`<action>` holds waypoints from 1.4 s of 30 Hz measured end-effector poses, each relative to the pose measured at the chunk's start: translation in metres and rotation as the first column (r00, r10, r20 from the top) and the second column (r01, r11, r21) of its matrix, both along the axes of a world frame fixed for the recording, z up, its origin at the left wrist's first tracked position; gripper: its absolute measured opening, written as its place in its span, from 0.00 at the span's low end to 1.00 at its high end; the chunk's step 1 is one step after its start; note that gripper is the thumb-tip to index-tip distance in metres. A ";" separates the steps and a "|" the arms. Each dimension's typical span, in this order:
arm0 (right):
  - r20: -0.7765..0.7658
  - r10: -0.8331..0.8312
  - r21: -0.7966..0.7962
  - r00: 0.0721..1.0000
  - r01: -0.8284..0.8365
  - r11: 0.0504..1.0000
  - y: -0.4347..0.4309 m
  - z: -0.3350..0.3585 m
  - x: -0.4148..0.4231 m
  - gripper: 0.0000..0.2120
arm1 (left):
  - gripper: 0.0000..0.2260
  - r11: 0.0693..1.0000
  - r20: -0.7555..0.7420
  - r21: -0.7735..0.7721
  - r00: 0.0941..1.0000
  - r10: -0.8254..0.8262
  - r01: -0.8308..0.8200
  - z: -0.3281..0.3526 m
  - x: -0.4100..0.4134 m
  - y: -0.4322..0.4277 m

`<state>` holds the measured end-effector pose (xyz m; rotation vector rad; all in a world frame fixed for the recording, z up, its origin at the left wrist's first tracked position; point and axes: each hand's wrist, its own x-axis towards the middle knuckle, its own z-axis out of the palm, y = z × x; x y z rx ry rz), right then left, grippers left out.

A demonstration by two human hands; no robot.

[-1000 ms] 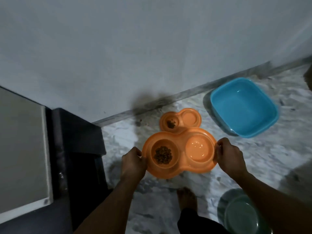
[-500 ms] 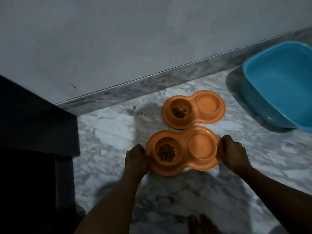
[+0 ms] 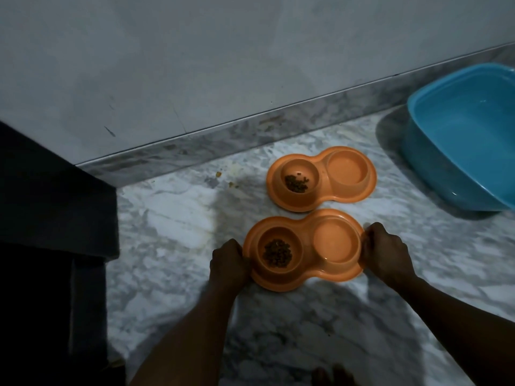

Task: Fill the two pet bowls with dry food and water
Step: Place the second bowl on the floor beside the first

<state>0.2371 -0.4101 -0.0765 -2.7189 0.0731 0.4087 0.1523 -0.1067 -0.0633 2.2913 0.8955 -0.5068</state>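
The head camera looks down at a grey-veined marble floor that meets a pale wall along a stone skirting. Two orange double pet bowls lie near the middle of the floor, one behind the other and just apart. The near bowl is held at both ends. The left hand has its fingers curled round the rim at the end with the food well. The right hand grips the opposite rim beside the second well, with its knuckles up. Whether this bowl sits flat on the marble or hangs just above it cannot be told. Its left well holds a heap of dry brown kibble. Its right well looks pale and smooth with a faint glint, and the dim light does not show whether there is water in it. The far bowl lies free on the floor closer to the skirting, and neither hand touches it. A smaller scatter of kibble sits in its left well, and its right well shows only orange plastic. A blue plastic tub stands to the right, near the far bowl but not touching it. A few crumbs lie on the floor left of the far bowl. A dark piece of furniture fills the left edge. Toes show at the bottom edge.
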 end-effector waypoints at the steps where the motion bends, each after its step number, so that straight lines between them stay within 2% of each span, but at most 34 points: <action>1: -0.003 -0.002 0.003 1.000 0.002 1.000 0.000 0.001 0.000 0.02 | 0.04 1.000 -0.002 -0.002 1.000 -0.001 0.001 0.000 0.000 0.000; 9: -0.067 0.003 -0.040 0.998 -0.006 0.999 0.006 0.017 0.000 0.04 | 0.05 1.000 -0.029 -0.014 1.000 -0.007 0.007 0.005 0.003 0.003; 13: -0.006 0.117 -0.081 0.993 -0.118 0.990 0.008 0.038 0.013 0.13 | 0.12 1.000 0.005 -0.013 1.000 -0.003 0.003 0.029 0.010 0.008; 16: -0.037 0.234 -0.082 0.972 -0.236 0.968 0.017 0.084 0.026 0.17 | 0.17 0.998 0.053 0.034 0.997 -0.063 0.061 0.076 0.014 0.010; 21: -0.072 0.432 -0.040 0.899 -0.435 0.899 0.062 0.245 0.030 0.23 | 0.21 0.990 0.107 0.043 0.984 -0.139 0.135 0.236 0.010 0.004; 27: -0.047 0.534 -0.008 0.844 -0.535 0.845 0.126 0.524 0.018 0.25 | 0.19 0.980 0.174 0.112 0.967 -0.185 0.167 0.517 0.007 0.019; 32: 0.035 0.619 0.020 0.785 -0.620 0.784 0.171 0.731 0.001 0.26 | 0.22 0.986 0.222 0.124 0.965 -0.136 0.111 0.726 -0.010 0.041; 36: 0.147 0.690 -0.009 0.709 -0.697 0.717 0.206 0.839 -0.013 0.24 | 0.23 0.983 0.264 0.177 0.960 -0.090 0.044 0.837 -0.031 0.063; 42: 0.280 0.744 -0.041 0.607 -0.767 0.641 0.262 0.936 -0.065 0.24 | 0.25 0.961 0.318 0.275 0.945 -0.072 -0.019 0.936 -0.107 0.112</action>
